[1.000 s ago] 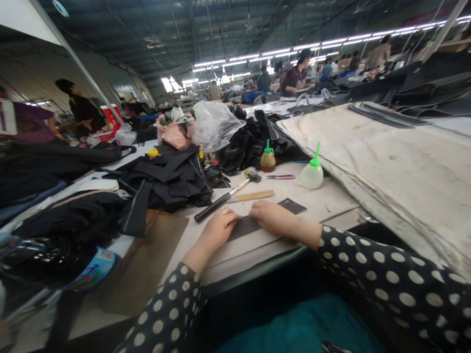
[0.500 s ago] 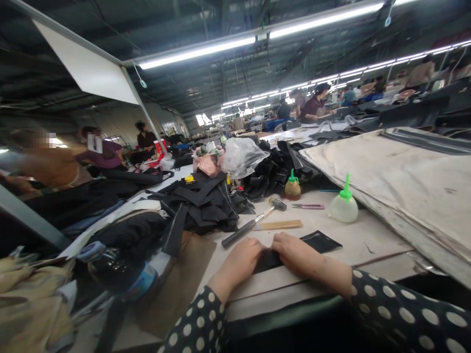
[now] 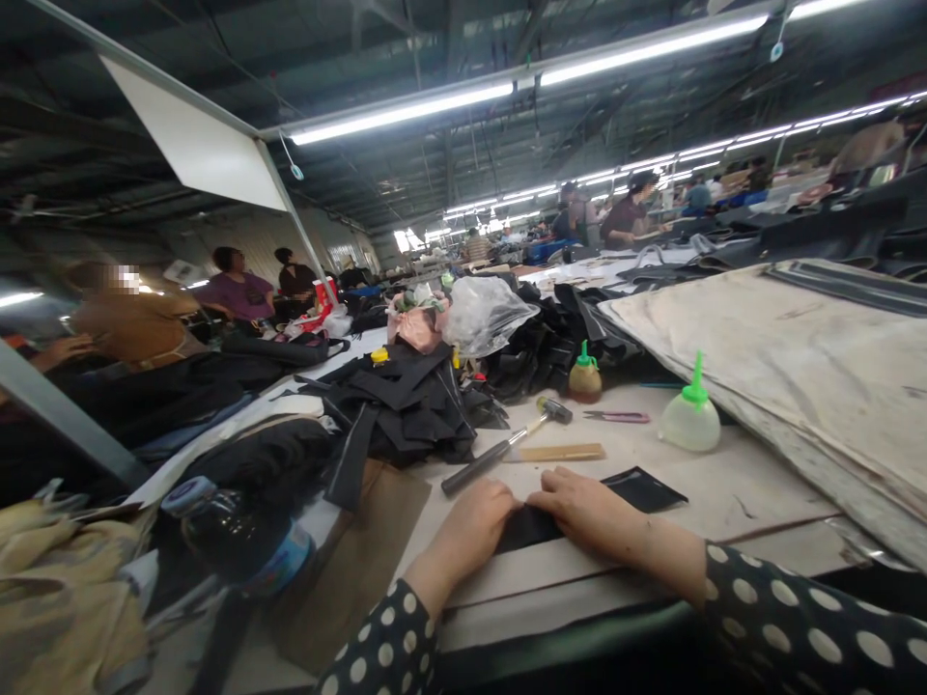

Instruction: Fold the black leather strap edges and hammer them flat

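Note:
A small black fabric or leather piece (image 3: 527,528) lies on the pale worktop, its far edge pinched between the fingers of both hands. My left hand (image 3: 478,526) is closed on its left side. Close beside it, my right hand (image 3: 579,507) is closed on the same piece, fingertips nearly touching those of the left. Both hands hide part of the piece. Just right of my right hand lies a second black piece (image 3: 647,489) with a raised rim. Beyond the hands are a hammer (image 3: 507,449) with a dark grip and a flat wooden strip (image 3: 557,453).
Green-tipped squeeze bottles, one clear (image 3: 691,420) and one brown (image 3: 584,375), stand behind small pink-handled snips (image 3: 617,416). Black cut pieces (image 3: 406,401) are heaped at left back. A drink bottle (image 3: 236,531) lies at left; a pale padded board (image 3: 782,357) rises at right. Co-workers are farther off.
The view has shifted slightly, so the scene sits a little lower and to the right. My fingers have shifted a little along the black piece's edge, both hands staying on it.

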### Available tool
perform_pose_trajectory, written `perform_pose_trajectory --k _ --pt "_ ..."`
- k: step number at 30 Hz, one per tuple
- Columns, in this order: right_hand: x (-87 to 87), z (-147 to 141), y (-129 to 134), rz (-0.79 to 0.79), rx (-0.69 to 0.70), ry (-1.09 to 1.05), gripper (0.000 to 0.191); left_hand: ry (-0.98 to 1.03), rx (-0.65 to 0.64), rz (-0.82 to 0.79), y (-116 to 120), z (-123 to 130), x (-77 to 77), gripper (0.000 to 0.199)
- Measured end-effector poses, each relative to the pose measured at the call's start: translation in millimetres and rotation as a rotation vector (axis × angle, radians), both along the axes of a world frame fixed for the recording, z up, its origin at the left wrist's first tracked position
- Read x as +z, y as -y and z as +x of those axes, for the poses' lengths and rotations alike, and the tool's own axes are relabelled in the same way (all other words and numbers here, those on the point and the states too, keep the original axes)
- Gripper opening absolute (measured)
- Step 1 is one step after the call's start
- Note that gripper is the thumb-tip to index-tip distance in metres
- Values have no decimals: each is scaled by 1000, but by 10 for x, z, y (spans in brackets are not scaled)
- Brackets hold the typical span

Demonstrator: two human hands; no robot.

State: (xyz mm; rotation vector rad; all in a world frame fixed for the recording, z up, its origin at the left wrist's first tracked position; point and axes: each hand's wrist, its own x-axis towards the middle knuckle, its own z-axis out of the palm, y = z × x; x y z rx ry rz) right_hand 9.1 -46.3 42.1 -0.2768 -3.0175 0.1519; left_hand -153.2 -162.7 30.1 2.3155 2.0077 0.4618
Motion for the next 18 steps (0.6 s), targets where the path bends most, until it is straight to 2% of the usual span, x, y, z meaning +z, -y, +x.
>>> perform_pose_trajectory --k 3,6,9,14,18 --pt "-36 -42 15 16 25 -10 27 -114 -4 -40 20 27 35 24" --pt "-82 -86 42 42 19 -6 24 -125 12 -67 51 43 71 25" --pt "-104 -103 55 51 4 -12 23 5 67 -53 73 32 37 29" --pt "-37 -76 49 11 -21 -34 20 361 280 6 99 -6 -73 57" --pt "42 -43 52 6 -40 28 18 502 376 -74 167 -28 -29 59"
